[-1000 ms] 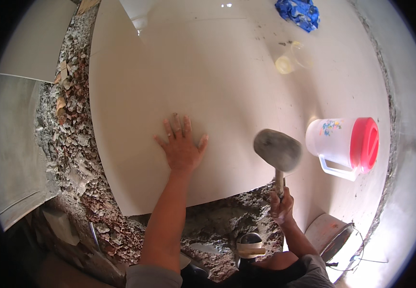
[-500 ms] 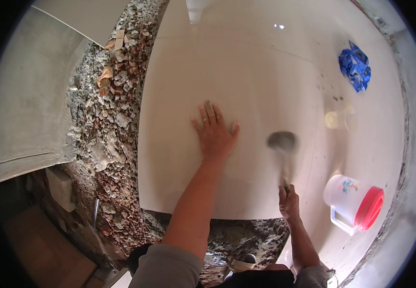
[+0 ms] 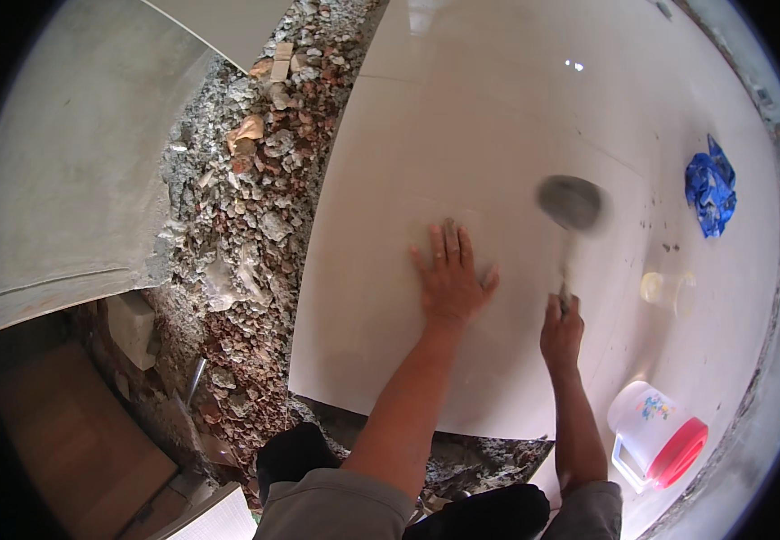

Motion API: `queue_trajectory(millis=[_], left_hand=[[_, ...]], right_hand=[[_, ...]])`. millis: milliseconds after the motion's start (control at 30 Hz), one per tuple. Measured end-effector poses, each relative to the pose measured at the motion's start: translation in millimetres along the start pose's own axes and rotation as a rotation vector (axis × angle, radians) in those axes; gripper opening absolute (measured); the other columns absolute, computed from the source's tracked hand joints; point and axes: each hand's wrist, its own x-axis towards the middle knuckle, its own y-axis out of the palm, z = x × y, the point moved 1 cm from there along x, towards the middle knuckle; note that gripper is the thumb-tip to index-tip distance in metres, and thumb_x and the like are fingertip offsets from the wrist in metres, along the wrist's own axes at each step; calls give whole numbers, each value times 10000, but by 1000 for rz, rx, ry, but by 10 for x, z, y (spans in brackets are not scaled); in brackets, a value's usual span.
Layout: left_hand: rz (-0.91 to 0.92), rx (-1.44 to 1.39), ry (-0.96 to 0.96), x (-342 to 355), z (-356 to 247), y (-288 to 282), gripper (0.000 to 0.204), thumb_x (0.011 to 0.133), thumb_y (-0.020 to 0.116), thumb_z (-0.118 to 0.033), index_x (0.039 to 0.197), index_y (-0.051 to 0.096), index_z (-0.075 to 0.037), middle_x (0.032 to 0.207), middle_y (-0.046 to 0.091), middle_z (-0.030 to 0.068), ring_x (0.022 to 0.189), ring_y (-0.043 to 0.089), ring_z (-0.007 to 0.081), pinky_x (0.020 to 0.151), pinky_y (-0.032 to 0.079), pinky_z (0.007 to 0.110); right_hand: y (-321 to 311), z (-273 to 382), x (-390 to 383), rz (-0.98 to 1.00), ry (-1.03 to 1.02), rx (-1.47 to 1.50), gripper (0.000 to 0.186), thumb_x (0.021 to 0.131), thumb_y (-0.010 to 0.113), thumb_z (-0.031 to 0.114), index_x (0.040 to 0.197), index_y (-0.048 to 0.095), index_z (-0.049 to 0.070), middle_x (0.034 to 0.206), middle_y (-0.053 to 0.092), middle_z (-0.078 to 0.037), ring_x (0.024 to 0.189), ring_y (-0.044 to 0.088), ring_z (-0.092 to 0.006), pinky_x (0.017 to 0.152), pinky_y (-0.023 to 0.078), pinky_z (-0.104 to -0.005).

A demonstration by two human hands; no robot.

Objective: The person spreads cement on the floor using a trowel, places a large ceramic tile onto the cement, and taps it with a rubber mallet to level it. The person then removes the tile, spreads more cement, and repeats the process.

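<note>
My left hand (image 3: pixel 451 279) lies flat with fingers spread on a large pale glossy tile (image 3: pixel 372 153). To its right, my right hand (image 3: pixel 562 335) grips the handle of a mallet, whose dark, blurred head (image 3: pixel 569 202) hangs over the tile above both hands. The tile's left and lower edges border broken, rubble-covered ground (image 3: pixel 255 207). At the lower right stands a white plastic pitcher (image 3: pixel 633 414) with a red lid and a handle.
A crumpled blue plastic bundle (image 3: pixel 711 193) and a translucent yellowish cup (image 3: pixel 655 288) are at the right. At the left lie a grey concrete slab (image 3: pixel 66 180), a pale block (image 3: pixel 129 328) and a metal rod (image 3: pixel 197 378). A pale wall borders the right side.
My view has shifted, moving the scene rightward in the picture. My left hand stays spread on the tile. The mallet in my right hand has moved up the tile, its head now farther forward.
</note>
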Motion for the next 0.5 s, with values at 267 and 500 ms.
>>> queue_trajectory(millis=[267,500], left_hand=[[73,-47,-13,20,-7,-69,820,908,308,-625,1501,167,-77,1570,104,122,1453,17,317,1108,26,629],[82,-108,13,142,-14,-140,819,905,366,-612,1509,140,-106,1574,86,113,1454,3,310,1113,21,622]], right_hand=[[128,494,550,34,-176,125,284,962,539,280,945,507,-1,638,579,-171,569,579,-355,549,455,-441],[314,712,778,141,-129,110,309,950,537,309,992,530,4,676,602,-183,644,607,-380,594,470,-450]])
